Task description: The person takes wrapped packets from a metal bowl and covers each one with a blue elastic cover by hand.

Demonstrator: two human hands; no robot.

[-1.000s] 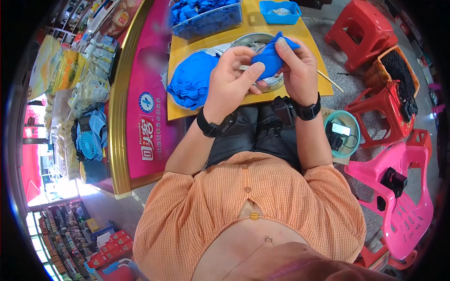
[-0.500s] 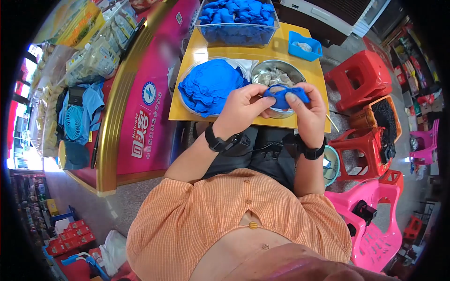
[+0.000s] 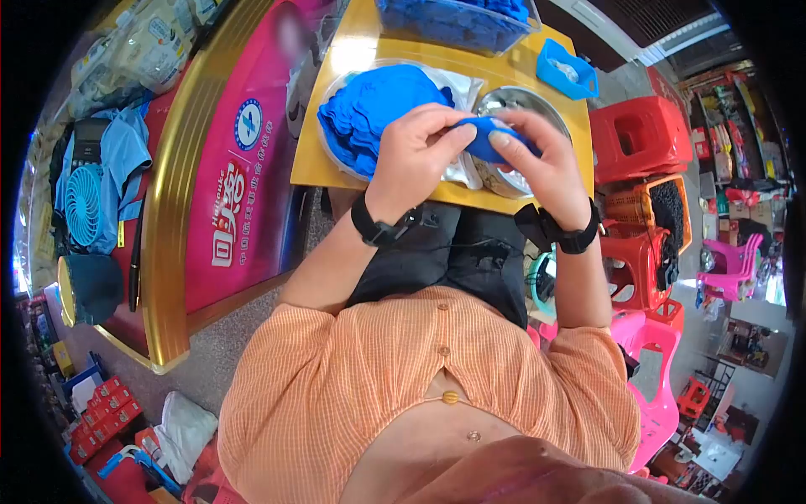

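Both hands pinch one small piece of blue cloth [image 3: 487, 149] above the front edge of a yellow table. My left hand [image 3: 418, 155] grips its left end between thumb and fingers. On the other side, my right hand [image 3: 546, 160] has its thumb pressed on top, with the fingers partly hidden behind. A heap of blue cloth pieces [image 3: 369, 107] fills a round, pale-rimmed container left of the hands. Behind the right hand stands a steel bowl [image 3: 552, 106]; its contents are mostly covered by the hand.
At the table's far side is a clear plastic bin [image 3: 453, 32] of blue pieces, with a small blue basket [image 3: 561, 80] to its right. Red stools [image 3: 642, 139] stand right of the table [image 3: 315, 168]. A pink-fronted counter [image 3: 227, 185] runs along the left.
The blue piece has been turned and now looks smoother and rounder, its opened loop no longer visible. Both hands have shifted slightly upward in view, and the camera's view has tilted.
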